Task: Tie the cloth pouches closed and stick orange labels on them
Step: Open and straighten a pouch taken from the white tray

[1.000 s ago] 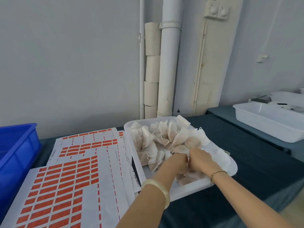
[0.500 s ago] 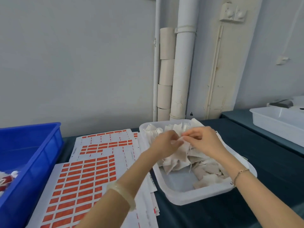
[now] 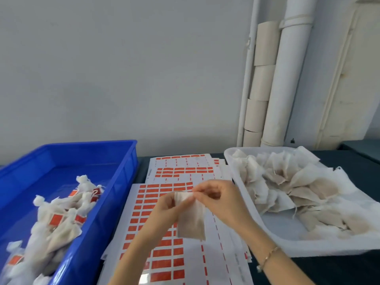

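A small beige cloth pouch [image 3: 192, 220] hangs in the air over the sheets of orange labels [image 3: 162, 233]. My left hand [image 3: 164, 208] grips its top edge from the left, and my right hand [image 3: 218, 200] pinches the same top edge from the right. The pouch's mouth looks untied. A white tray [image 3: 287, 241] on the right holds several loose untied pouches [image 3: 287, 188]. A blue bin [image 3: 115, 177] on the left holds several tied pouches with orange labels [image 3: 55, 219].
The label sheets overlap on a dark table top [image 3: 339, 270]. A white pipe [image 3: 283, 79] and a cardboard-wrapped pipe [image 3: 259, 83] run up the grey wall behind the tray.
Both hands lifted one pouch out of the white tray and carried it left, over the label sheets. My view turned left, and the blue bin came into sight.
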Tool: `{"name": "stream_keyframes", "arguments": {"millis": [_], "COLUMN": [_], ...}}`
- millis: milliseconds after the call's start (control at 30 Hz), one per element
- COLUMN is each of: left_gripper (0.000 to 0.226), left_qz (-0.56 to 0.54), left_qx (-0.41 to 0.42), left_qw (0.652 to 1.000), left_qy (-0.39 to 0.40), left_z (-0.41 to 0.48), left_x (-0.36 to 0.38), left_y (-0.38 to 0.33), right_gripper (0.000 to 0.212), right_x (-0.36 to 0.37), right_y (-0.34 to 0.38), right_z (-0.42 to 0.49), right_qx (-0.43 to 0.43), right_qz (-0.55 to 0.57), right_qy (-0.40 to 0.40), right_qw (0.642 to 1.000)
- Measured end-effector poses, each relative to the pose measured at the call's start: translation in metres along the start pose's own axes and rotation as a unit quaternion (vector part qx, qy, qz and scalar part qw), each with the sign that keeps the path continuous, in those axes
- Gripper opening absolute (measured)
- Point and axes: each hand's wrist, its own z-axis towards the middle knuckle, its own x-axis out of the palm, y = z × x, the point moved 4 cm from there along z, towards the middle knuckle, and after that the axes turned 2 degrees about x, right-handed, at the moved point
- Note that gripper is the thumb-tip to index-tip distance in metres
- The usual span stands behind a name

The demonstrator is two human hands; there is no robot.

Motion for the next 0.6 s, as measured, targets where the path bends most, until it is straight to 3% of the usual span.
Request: {"name": "stream_keyframes", "arguments": {"millis": [267, 600], "left_gripper": [0.029, 0.009], "left_qz": [0.063, 0.001], "left_qx": [-0.062, -0.032], "left_qw": [0.992, 0.994], "left_qy": [-0.094, -0.104], "left_z": [0.007, 0.026], "left_x": [-0.005, -0.010], "left_y": [0.065, 0.088], "right_gripper": [0.011, 0.015], "right_x": [0.054, 0.066], "right_y": [-0.087, -0.114], "right_z": [-0.002, 0.003], "right_qx": [0.151, 0.116], "right_qz": [0.123, 0.075], "right_qy": [-0.049, -0.066], "right_qw": [0.980, 0.988]}}
